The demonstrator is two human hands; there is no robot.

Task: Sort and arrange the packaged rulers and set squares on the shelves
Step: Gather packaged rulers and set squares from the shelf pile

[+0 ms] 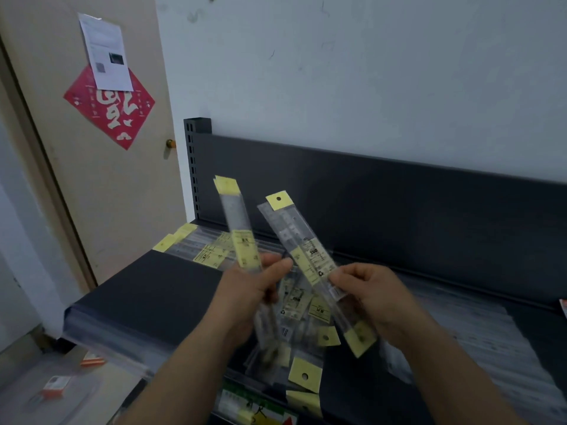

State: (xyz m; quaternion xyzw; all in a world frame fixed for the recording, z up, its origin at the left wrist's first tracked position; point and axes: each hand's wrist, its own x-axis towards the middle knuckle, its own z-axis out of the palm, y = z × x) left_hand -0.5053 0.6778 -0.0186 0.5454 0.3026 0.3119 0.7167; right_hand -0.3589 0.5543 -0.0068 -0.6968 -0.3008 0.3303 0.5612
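At the back left of the shelf (147, 289) a row (196, 246) of packaged rulers lies flat and side by side, yellow headers pointing left; this looks like the sorted lot, squared up so that more can join it. Right of it the left hand (245, 289) is closed round the lower part of the left ruler (236, 222), thumb across the front. The pack stands nearly upright above the fist, header on top, probably so its label can be read. Its lower end is blurred, so I cannot tell whether the hand holds one pack or several.

Between and below the hands, on the shelf, lies the pile (294, 302), packs crossing at all angles with headers every way: the unsorted part, within easy reach of both hands. The right ruler (303, 243) slants over it, one header up and to the left, the other end down by the wrist. The right hand (371, 299) pinches it below its middle, thumb on the printed face and fingers behind, seemingly held beside the other for comparison. The two packs are near but apart
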